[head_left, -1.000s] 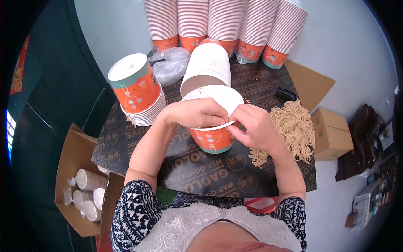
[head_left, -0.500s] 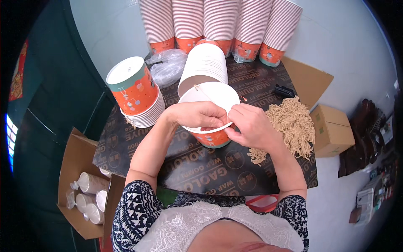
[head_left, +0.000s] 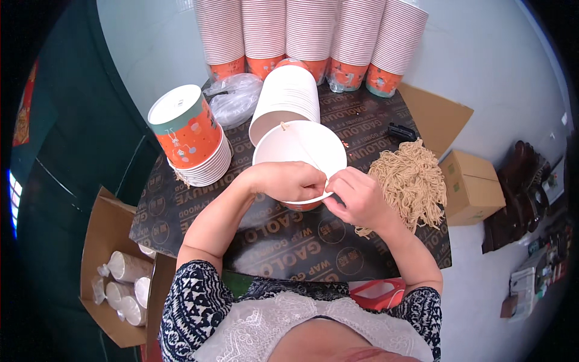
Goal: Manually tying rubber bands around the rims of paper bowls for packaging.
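A white-lined paper bucket (head_left: pixel 301 143) with an orange outside stands in front of me, its mouth tilted toward me. A thin beige cord (head_left: pixel 284 126) comes through its far rim and crosses the inside to my hands. My left hand (head_left: pixel 294 180) is closed just inside the near rim, fingers curled and partly hidden, seemingly on the cord. Thumb and fingers of my right hand (head_left: pixel 356 194) pinch the rim beside it, where the cord reaches the wall. To the right lies a heap of beige cords (head_left: pixel 411 181).
A nested row of white buckets (head_left: pixel 286 99) lies behind. Left are stacked orange buckets (head_left: pixel 187 134) and a clear plastic bag (head_left: pixel 235 99). Tall bucket stacks (head_left: pixel 261 33) line the back. A black object (head_left: pixel 403 131) sits near the cords. Cardboard boxes (head_left: pixel 473 187) flank the dark table (head_left: pixel 271 256).
The bucket has tipped further toward me, showing less of its orange front. My left hand has curled more tightly and turned down at the rim. My right hand stays pinched there.
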Demonstrator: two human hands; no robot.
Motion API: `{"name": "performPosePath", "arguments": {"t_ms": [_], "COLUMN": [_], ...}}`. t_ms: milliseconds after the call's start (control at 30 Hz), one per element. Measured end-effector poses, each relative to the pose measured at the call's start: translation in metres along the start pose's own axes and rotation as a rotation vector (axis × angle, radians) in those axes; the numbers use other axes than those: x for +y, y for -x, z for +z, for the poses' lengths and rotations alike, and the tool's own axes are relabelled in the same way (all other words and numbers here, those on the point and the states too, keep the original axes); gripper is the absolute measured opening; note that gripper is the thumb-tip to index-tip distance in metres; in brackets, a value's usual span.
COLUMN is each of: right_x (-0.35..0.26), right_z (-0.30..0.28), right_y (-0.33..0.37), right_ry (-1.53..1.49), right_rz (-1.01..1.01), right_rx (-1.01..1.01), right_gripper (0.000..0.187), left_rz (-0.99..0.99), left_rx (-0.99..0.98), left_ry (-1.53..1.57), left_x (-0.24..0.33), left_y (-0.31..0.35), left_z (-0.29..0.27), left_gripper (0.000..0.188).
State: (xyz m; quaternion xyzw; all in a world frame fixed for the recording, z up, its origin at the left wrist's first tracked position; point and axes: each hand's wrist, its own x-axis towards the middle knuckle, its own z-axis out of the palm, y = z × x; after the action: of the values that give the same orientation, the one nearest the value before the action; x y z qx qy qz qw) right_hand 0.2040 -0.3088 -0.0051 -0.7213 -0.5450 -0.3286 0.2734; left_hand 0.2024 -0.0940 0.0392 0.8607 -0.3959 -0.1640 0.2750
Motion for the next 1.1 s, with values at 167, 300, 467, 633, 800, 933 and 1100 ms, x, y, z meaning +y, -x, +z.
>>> {"name": "performPosePath", "arguments": {"t_ms": [167, 300, 467, 633, 800, 933, 1100], "right_x": [0.005, 0.013, 0.018, 0.021, 0.018, 0.009, 0.002], "right_z": [0.007, 0.010, 0.015, 0.018, 0.015, -0.001, -0.011], "right_y": [0.008, 0.013, 0.013, 0.020, 0.022, 0.018, 0.005], "right_ry": [-0.009, -0.015, -0.063, -0.134, -0.225, -0.407, -1.271], "right_rz": [0.002, 0.007, 0.033, 0.099, 0.184, 0.438, 0.671], "right_rx": [0.077, 0.112, 0.143, 0.161, 0.194, 0.184, 0.401], "right_gripper": [0.023, 0.023, 0.023, 0.022, 0.023, 0.026, 0.031], "left_rz": [0.038, 0.001, -0.103, -0.007, 0.015, -0.084, -0.104], "left_rx": [0.017, 0.032, 0.074, 0.232, 0.204, 0.149, 0.133], "left_ry": [0.042, 0.068, 0.163, 0.053, -0.237, -0.472, -0.376], "left_x": [-0.007, -0.004, 0.003, 0.013, 0.022, 0.032, 0.043], "left_y": [0.000, -0.005, -0.004, 0.011, 0.018, 0.019, 0.019], "left_z": [0.001, -0.005, -0.007, -0.012, -0.008, -0.002, 0.003], "left_gripper": [0.017, 0.015, 0.017, 0.012, 0.018, 0.020, 0.020]}}
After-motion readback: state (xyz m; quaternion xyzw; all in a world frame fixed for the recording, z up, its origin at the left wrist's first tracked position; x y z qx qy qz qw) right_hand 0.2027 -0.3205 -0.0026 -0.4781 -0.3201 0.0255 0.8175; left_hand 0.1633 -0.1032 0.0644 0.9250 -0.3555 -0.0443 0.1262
